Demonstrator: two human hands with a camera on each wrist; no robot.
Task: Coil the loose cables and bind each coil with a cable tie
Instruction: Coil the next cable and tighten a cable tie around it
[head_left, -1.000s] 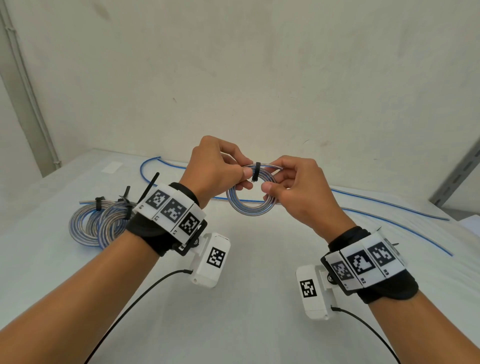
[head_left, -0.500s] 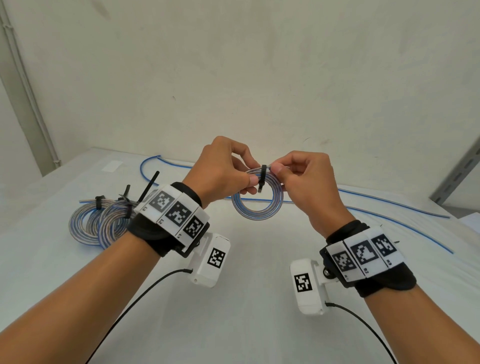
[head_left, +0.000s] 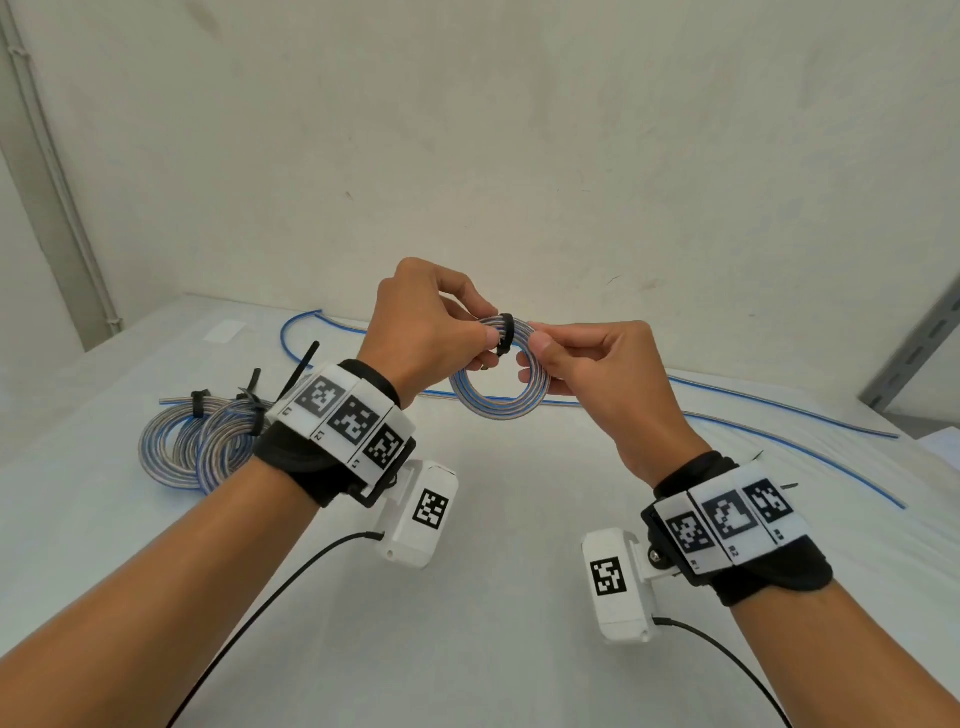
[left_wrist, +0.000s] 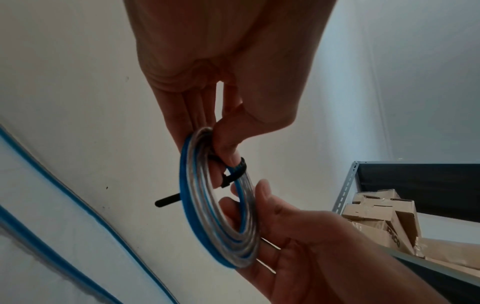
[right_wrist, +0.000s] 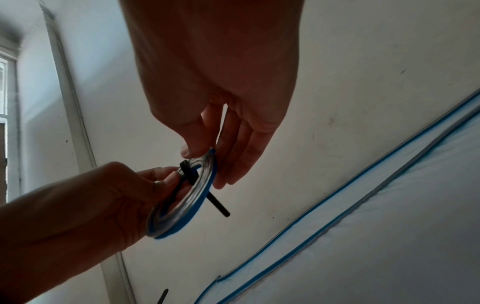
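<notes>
Coil (head_left: 500, 382) held upright above table (head_left: 493, 597), left hand (head_left: 423, 325) pinching beside black tie (head_left: 505, 332), right hand (head_left: 597, 364) pinching opposite

white table (head_left: 493, 597), cardboard boxes (left_wrist: 384, 218), perhaps shelving (left_wrist: 348, 185)

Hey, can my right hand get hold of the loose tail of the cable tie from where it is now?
Probably yes. The tail juts free past the coil, nothing covering it, close below the right hand. That hand pinches the coil, so it must release first; the left hand also grips it.
</notes>
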